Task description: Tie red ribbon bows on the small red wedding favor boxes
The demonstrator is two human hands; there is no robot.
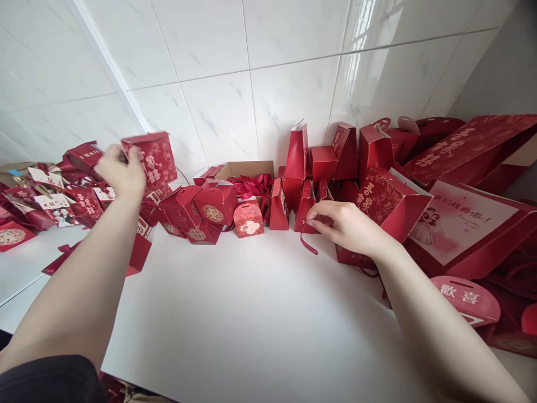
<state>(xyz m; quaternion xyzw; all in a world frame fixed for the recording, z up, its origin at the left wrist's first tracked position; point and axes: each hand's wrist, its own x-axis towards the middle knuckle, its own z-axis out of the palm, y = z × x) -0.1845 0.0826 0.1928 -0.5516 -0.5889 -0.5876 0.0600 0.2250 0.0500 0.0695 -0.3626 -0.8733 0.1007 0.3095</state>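
My left hand (123,168) is raised at the upper left, its fingers closed around the side of a red printed gift box (156,159). The hand is slightly blurred. On the right, my right hand (346,224) has thumb and fingers pinched on a thin dark red ribbon (308,244), whose loose end curls on the white table (251,313). Just behind those fingertips stands a narrow red box (305,204). Beside it is a similar slanted red box (278,206), and further left a small pink-red box with a white figure (248,218).
Boxes with gold round emblems (212,212) are stacked left of centre. Behind them is an open cardboard carton (245,169) with red ribbon inside. Large red boxes (465,224) crowd the right side, and many small ones (59,210) the left. A tiled wall (213,112) closes off the back.
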